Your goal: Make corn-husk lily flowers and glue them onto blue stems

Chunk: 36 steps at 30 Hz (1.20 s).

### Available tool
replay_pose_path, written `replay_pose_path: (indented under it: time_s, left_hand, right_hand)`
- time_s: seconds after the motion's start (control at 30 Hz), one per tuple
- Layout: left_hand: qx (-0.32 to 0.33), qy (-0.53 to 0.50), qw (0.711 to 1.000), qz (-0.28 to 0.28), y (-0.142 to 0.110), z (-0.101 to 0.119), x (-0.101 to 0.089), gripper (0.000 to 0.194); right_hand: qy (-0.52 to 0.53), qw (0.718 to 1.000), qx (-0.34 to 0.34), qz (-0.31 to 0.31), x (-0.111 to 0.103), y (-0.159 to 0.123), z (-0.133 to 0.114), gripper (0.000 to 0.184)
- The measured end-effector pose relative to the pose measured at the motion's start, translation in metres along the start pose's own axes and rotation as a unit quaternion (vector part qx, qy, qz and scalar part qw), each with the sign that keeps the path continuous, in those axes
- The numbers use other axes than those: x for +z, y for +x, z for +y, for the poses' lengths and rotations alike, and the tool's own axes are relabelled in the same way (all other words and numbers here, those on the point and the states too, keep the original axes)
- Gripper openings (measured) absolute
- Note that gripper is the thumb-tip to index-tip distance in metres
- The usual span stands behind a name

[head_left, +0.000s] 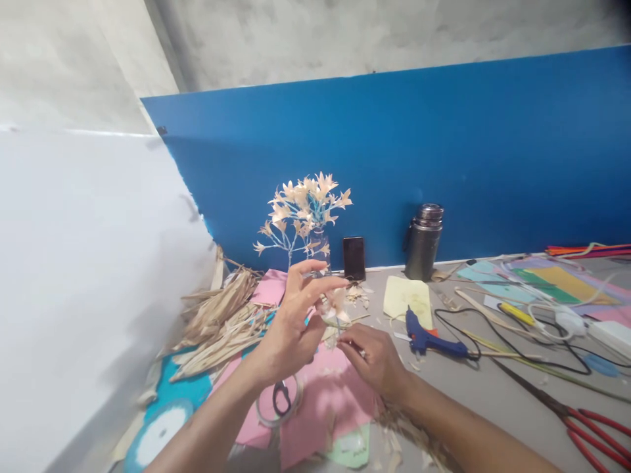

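Observation:
Over the middle of the table, my right hand (374, 358) pinches the thin stem of a small cream-coloured handmade flower (336, 306). My left hand (298, 318) is raised just beside the flower, its fingers spread and the index finger reaching over the petals. Whether a left fingertip touches the petals I cannot tell. Behind the hands stands a bunch of similar cream flowers (308, 200) on pale blue stems, in a clear bottle (319, 242). Pink paper (340, 387) lies under my hands, with a roll of clear tape (261, 410) and a black scissor handle (282, 399) on it.
Dried husks (221, 315) are heaped at left. A phone (353, 257) and a flask (424, 243) stand along the blue board (444, 151). To the right are a blue glue gun (428, 340) with its cord, yellow paper (407, 299) and large red-handled scissors (586, 424).

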<state>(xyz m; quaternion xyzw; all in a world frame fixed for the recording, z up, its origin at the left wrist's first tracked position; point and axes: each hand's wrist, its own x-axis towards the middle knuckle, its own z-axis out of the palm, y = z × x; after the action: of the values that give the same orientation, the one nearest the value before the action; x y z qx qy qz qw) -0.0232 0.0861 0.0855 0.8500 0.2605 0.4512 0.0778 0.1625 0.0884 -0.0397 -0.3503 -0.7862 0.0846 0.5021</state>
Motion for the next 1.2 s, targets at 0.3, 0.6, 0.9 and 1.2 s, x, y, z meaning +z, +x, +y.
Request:
replay_pose_path:
  time_s: [0.3,0.6,0.9,1.2]
  left_hand:
    - [0.071,0.080,0.994,0.005,-0.009,0.013,-0.007,0.052]
    - [0.093,0.120,0.981,0.119,-0.018,0.018,-0.005,0.044]
    - [-0.018,0.097,0.973,0.207,-0.032,0.008,0.003,0.031]
    - [-0.292,-0.116,0.949,-0.027,-0.055,-0.024,0.043,0.024]
  right_hand:
    - [0.002,1.000,0.011,-0.001,0.001,-0.002,0.003,0.015]
    - [-0.009,1.000,0.014,-0.003,0.000,0.000,0.001,0.017]
    - [0.007,1.000,0.023,0.007,-0.001,0.000,0.001,0.017]
    - [0.000,0.999,0.032,0.007,0.001,0.000,0.001,0.012]
